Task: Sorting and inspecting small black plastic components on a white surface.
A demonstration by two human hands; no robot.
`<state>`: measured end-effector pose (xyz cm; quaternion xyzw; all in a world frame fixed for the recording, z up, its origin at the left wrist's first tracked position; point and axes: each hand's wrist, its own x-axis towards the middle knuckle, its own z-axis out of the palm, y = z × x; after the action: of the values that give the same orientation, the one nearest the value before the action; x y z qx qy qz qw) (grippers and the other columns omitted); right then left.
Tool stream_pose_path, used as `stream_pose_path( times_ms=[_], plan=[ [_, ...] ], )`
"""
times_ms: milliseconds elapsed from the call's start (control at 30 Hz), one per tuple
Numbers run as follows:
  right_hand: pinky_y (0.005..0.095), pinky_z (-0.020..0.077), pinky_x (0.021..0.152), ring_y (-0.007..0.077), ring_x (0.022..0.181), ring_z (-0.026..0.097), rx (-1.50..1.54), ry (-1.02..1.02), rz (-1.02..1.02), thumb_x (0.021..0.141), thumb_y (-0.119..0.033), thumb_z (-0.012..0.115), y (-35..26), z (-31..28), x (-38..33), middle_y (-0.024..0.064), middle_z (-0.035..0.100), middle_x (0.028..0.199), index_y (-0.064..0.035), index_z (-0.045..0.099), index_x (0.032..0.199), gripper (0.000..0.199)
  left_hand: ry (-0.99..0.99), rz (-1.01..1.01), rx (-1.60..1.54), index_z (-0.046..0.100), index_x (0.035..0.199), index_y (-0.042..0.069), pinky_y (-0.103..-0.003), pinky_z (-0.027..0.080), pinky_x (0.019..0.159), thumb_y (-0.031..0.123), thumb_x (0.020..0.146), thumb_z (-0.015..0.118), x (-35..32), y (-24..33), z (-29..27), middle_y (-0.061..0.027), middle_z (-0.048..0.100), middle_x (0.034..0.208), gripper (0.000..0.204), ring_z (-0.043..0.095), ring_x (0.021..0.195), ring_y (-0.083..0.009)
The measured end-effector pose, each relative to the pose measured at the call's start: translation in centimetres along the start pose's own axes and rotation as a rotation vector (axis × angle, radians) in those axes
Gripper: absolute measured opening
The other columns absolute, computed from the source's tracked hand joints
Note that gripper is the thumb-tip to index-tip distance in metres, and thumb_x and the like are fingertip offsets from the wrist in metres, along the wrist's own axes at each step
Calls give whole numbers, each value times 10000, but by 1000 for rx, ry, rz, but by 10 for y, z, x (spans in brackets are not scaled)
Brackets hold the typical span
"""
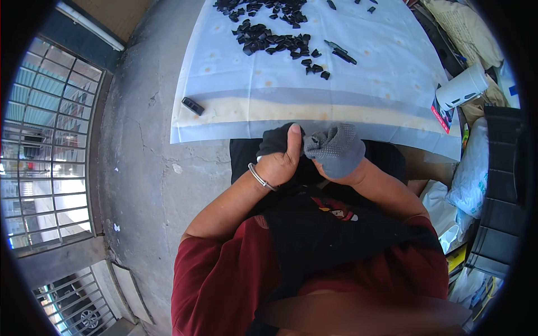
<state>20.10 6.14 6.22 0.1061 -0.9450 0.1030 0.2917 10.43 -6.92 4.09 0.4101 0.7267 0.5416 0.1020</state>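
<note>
My left hand is closed just off the table's front edge, its bare thumb pointing away from me. Dark cloth covers the fingers, and a silver bangle circles the wrist. Nearly touching it, my right hand is curled inside a grey dotted cloth covering, which looks like a glove and bunches toward the left hand. The fingers of both hands are hidden under the fabric, so what they grip does not show.
A pale cloth-covered table bears heaps of small black plastic pieces, a dark pen-like tool and a small black oblong object. At the right stand a white cup, a plastic bag and dark crates. A barred window is left.
</note>
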Motion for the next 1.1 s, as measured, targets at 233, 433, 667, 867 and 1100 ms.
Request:
stream_pose_path(
  times_ms=[233, 433, 667, 867, 1100],
  plan=[
    [358, 435, 718, 235, 831, 557, -8, -268, 51, 704, -129, 555, 8, -17, 0, 52, 588, 907, -120, 603, 908, 210, -90, 26, 21, 524, 727, 2, -404, 410, 587, 181, 901, 395, 13, -2, -2, -188, 540, 679, 281, 524, 648, -369],
    [385, 433, 673, 258, 757, 559, 23, -79, -3, 693, -149, 618, 8, 8, -21, 48, 590, 813, -98, 597, 830, 148, -54, 80, 135, 517, 716, 18, -438, 414, 537, 148, 880, 391, 3, -1, 11, -187, 541, 633, 244, 517, 598, -396],
    [400, 420, 813, 349, 915, 537, 289, -575, 362, 805, -254, 539, 43, -26, 6, 172, 584, 948, -32, 577, 973, 281, -420, 13, 499, 581, 865, 39, -406, 443, 649, 350, 882, 413, 41, -13, -8, -201, 568, 764, 354, 559, 725, -360],
    [424, 441, 750, 359, 845, 550, -436, -49, 437, 810, -225, 523, 159, 1, 23, 178, 587, 930, -70, 582, 1006, 256, -34, 279, 704, 603, 980, 95, -373, 471, 691, 208, 772, 531, 117, -42, 26, -125, 607, 893, 247, 587, 832, -285],
    [406, 434, 820, 322, 923, 554, -330, -463, 655, 802, -193, 483, 143, 4, 42, 170, 565, 1042, -122, 544, 1114, 326, 6, 481, 810, 598, 805, 111, -364, 473, 587, 89, 703, 483, 137, -64, 43, -87, 600, 783, 155, 586, 739, -244]
  ],
)
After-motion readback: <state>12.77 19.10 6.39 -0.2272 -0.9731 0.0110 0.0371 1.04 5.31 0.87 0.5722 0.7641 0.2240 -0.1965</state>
